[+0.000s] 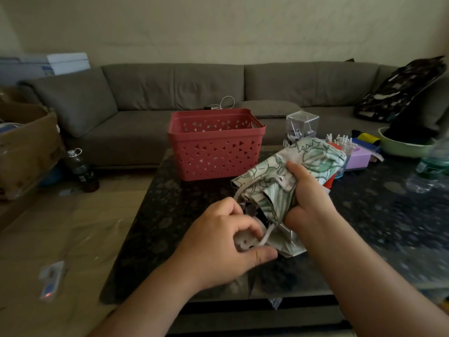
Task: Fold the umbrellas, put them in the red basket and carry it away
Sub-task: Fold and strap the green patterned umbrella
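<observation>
In the middle of the frame, a little to the right, you hold the umbrella (291, 176) with both hands above the dark table (170, 215). Your right hand (308, 198) is curled around its folded cloth, with the thumb pressing near the strap's snap. Your left hand (226, 242), lower and left of it, pinches the pale handle (245, 242) between thumb and fingers. The red basket (216, 144) stands behind the umbrella, at the table's far edge, apart from it. A grey sofa (170, 93) fills the upper frame, and small bottles (340, 142) stand right of the basket.
</observation>
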A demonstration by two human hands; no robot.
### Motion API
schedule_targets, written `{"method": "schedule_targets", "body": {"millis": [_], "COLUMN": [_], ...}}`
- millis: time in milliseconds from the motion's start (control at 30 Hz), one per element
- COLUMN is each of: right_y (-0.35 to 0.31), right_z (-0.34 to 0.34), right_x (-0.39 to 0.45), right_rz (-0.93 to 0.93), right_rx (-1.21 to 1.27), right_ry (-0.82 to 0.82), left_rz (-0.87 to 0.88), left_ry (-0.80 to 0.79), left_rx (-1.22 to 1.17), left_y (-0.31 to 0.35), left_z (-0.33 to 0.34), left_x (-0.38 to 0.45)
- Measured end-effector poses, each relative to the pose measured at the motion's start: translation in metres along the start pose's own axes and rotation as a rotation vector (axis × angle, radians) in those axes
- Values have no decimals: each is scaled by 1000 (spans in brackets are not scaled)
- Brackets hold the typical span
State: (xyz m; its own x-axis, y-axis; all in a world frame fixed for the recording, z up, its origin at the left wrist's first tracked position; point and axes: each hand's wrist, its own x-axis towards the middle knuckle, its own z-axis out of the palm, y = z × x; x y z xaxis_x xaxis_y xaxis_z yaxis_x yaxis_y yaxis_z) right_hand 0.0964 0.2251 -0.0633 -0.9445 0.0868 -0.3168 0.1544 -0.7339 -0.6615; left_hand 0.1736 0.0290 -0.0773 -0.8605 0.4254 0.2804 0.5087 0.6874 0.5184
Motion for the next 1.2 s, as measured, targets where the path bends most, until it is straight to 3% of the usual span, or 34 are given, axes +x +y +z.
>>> {"method": "schedule_targets", "body": {"millis": [67, 200, 300, 400, 467, 500, 600, 633, 700, 767, 833, 967, 1100, 1200], "right_y": [-5, -14, -25, -34, -35, -34, -21, -14, 3, 18, 27, 28, 23, 26], "right_z": [2, 3, 0, -6, -6, -6, 2, 5, 12, 18, 22, 20, 18, 19], "right_x": [0, -1, -1, -4, -9, -12, -25, -29, -35, -40, -44, -52, -55, -53], "right_rz": [2, -13, -48, -62, -49, -47, -84, -112, -178, -248, -273, -157, -46, -44], "right_rx": [39, 68, 93, 96, 69, 46, -108, -180, -306, -407, -467, -447, -428, -411], "right_ry": [1, 13, 39, 31, -6, -39, -104, -109, -174, -281, -383, -567, -677, -719], "left_rz": [107, 207, 171, -26, -160, -180, -10, 59, 159, 189, 96, -172, -128, -87], "left_ry": [63, 90, -82, -360, -438, -353, 243, 377, 479, 496, 446, 220, 134, 185], "left_rx": [150, 112, 99, 62, -43, -85, -166, -176, -136, -48, -44, -433, -607, -715], "left_y": [0, -3, 0, 5, 4, 0, -11, -6, 10, 18, 15, 1, -9, -11], "left_z": [6, 6, -7, -27, -43, -49, -58, -59, -55, -46, -35, -32, -24, -20], "left_x": [-1, -1, -4, -5, -3, 0, 5, 7, 12, 16, 19, 24, 22, 21]}}
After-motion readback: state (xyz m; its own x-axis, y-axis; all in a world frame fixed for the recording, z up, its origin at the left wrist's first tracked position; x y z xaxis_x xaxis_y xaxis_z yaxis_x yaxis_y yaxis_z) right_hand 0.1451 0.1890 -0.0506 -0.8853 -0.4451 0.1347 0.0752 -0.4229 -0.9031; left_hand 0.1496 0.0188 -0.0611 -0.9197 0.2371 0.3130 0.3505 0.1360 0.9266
